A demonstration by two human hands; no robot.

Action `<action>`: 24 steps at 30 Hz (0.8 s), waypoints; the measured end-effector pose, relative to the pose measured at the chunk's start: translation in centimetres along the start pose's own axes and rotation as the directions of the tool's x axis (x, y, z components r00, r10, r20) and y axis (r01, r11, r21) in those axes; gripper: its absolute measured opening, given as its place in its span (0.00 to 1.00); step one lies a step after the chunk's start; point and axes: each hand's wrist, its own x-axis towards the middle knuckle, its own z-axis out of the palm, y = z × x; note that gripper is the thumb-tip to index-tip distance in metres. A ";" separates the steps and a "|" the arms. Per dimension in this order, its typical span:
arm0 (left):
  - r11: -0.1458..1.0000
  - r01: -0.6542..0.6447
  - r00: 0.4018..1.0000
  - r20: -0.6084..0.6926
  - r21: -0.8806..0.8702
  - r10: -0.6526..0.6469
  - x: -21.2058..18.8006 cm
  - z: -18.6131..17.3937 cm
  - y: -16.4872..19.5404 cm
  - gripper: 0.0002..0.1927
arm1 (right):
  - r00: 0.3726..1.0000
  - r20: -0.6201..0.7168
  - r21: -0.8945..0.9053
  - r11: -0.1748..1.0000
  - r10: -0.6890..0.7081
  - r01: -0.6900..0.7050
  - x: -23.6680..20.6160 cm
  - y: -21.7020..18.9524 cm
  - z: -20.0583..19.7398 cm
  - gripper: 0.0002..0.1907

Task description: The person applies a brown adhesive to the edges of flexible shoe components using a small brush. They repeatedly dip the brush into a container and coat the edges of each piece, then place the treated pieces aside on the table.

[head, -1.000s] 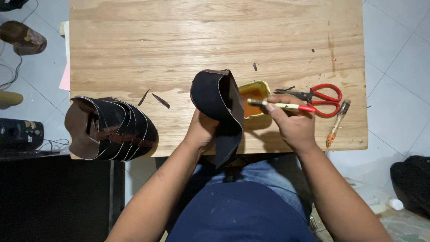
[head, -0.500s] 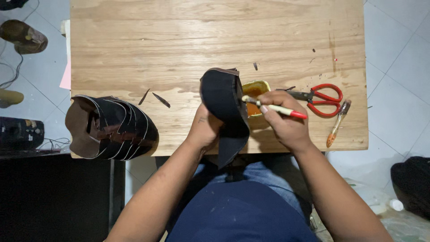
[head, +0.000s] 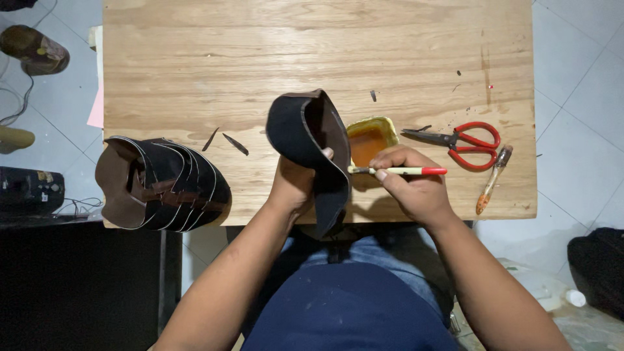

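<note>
Nearest the body, at the worktop's (head: 195, 58) front edge: left hand (head: 296, 185) clamped on a curved black leather piece (head: 309, 140), thumb over its inner face, lower tail drooping past the edge toward the lap. Dark, matte, bent into an open hood, brown inner side showing at the top; long axis near to far, opening turned rightward. Just beside it, right hand (head: 413, 188) pinched shut on a slim brush (head: 396, 171), cream handle with red end; lying left to right, tip at the leather's edge. Beyond the brush, touching nothing but the worktop, a small yellow tin (head: 370, 140) of orange-brown glue. Further right, red-handled scissors (head: 461, 140), blades pointing left, and 1 second brush (head: 492, 179) lying aslant. Far left, a stack of dark leather pieces (head: 162, 185) overhanging the edge; 2 thin scraps (head: 224, 140) between stack and hand.
</note>
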 end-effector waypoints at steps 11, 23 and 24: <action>0.986 -0.009 0.993 0.118 0.168 -0.011 -0.3 -0.9 -0.2 0.14 | 0.995 -0.071 -0.141 0.989 -0.063 0.052 1.8 -0.8 0.0 0.06; 0.606 -0.539 0.839 0.310 0.584 0.448 -0.5 -2.0 1.6 0.18 | 0.963 -0.217 -0.298 0.928 0.162 -0.224 1.8 0.3 -1.2 0.08; 0.679 -0.515 0.857 0.290 0.523 0.426 -0.7 -1.9 2.0 0.20 | 0.986 -0.168 -0.486 0.869 0.010 -0.091 2.4 0.4 -1.5 0.08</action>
